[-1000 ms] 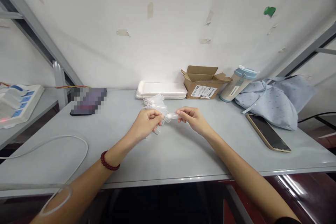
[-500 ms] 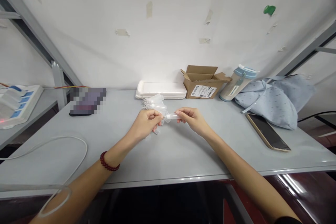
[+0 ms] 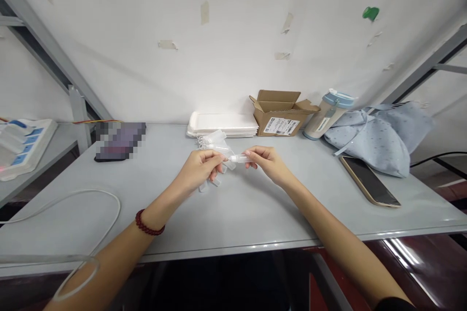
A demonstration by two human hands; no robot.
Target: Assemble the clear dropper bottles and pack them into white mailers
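Note:
Between my hands is a small clear plastic tube (image 3: 239, 158) with a white end, lying level just above the table. The fingers of my right hand (image 3: 268, 161) pinch its right end. My left hand (image 3: 204, 167) is closed in a pinch at the white left end; what its fingertips hold is too small to make out. Behind and beneath my left hand lies a pile of similar clear tubes (image 3: 218, 142) with thin white loops. Some of the pile is hidden by my left fingers.
Behind the pile stand stacked white trays (image 3: 224, 122) and an open cardboard box (image 3: 279, 119). To the right are a blue-lidded tumbler (image 3: 324, 119), a blue cloth bag (image 3: 377, 141) and a phone (image 3: 370, 182). A white cable (image 3: 118, 204) and a blurred dark item (image 3: 120, 141) lie left.
My left fingertips have shifted slightly on the white end of the tube, and a thin gap now shows there. The whole view has drifted a little to the left.

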